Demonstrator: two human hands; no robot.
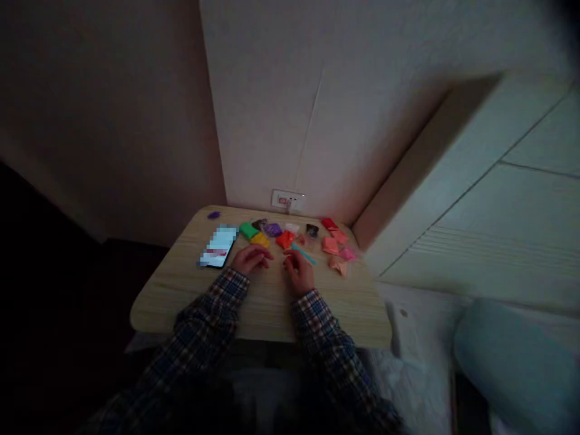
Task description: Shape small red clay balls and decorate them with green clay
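Both my hands rest on a small light wooden table [190, 290], in plaid sleeves. My left hand [251, 258] lies palm down with its fingers curled loosely, just right of a phone [219, 246] with a lit screen. My right hand [299, 270] has its fingers bent and pinched together near a thin teal stick [304, 254]; whether it grips the stick I cannot tell. Beyond my hands lie several small clay packets: green [248, 230], yellow [260, 240], purple [272, 229], orange-red [285, 239], dark [312, 229] and pink [330, 245].
The table stands in a dim corner against a pale wall with a socket [287, 199]. A small purple bit [213, 214] lies at the table's far left. A white panelled bed frame [498, 229] and a pale blue pillow [512, 356] are on the right.
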